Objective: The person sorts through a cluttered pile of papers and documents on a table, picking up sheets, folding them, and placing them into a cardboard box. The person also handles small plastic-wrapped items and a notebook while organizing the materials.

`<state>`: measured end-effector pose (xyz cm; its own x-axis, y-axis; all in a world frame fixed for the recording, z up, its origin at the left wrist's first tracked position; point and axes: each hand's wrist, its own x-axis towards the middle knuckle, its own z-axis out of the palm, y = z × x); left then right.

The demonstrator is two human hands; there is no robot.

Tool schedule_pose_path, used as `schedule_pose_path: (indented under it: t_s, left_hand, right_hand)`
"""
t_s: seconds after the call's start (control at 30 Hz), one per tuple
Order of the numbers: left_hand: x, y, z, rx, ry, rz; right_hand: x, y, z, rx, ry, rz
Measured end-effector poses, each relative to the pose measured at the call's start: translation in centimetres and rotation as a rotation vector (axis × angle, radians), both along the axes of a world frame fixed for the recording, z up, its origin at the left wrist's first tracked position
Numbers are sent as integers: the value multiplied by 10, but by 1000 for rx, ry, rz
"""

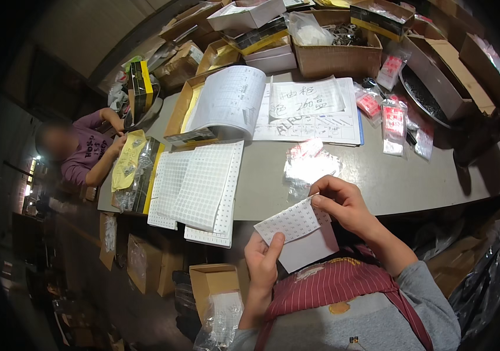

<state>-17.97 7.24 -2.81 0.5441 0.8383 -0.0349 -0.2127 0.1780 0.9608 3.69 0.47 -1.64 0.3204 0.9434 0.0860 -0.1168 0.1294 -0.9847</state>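
Between my hands, near the front of my body, is a white sheet of small printed labels [293, 224], folded over so that its plain white side [310, 250] shows below the printed band. My left hand [263, 260] grips its left end, thumb on top and fingers mostly hidden behind. At the upper right corner, the thumb and forefinger of my right hand [346, 206] pinch the sheet's edge. Just beyond it on the table lies a pile of shiny clear plastic bags [311, 167], some with red print.
Stacked label sheets [200, 187] overhang the table's near left edge. Behind them lie an open paper pad [235, 96] and a handwritten sheet [308, 99]. Red-printed bags [393, 120] lie right, by a round tray [420, 96]. A cardboard box [339, 58] stands behind. A co-worker [89, 146] is at left.
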Motion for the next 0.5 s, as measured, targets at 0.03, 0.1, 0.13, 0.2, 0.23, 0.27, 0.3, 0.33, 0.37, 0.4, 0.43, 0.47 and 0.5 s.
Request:
schedule_pose_path:
  t_s: [0.03,0.1,0.13,0.2,0.23,0.27,0.3,0.33,0.37,0.4,0.43,0.47,0.5]
  left_hand:
    - [2,0,2,20,-18,-10]
    - [3,1,5,32,-28,-2]
    - [4,2,7,37,-38,-2]
    - [1,2,11,31,-7,-2]
    - [0,3,13,27,8,0]
    - [1,5,15,37,22,13]
    - [2,6,16,47,36,27]
    - [2,8,17,58,52,43]
    - [0,10,15,97,68,61]
    - [-3,13,14,117,75,72]
    - [-4,16,14,137,80,78]
    - [-6,18,14,152,83,84]
    - [-8,20,16,165,83,112]
  right_hand:
    - [1,-1,-2,4,19,-14]
    - [4,-4,-9,12,57,-44]
    - [8,-7,-8,8,74,-45]
    - [16,-15,-3,1,109,-49]
    - [23,-18,1,1,84,-73]
    - [32,-22,6,1,61,-97]
    - [42,-26,9,-2,38,-150]
    - [54,-33,15,-57,76,-145]
    - [67,-39,18,-74,67,-157]
    - [79,-43,19,-91,59,-168]
    - [91,-49,21,-105,32,-205]
    - [102,-53,24,-122,3,-243]
    - [115,-53,22,-123,-70,-289]
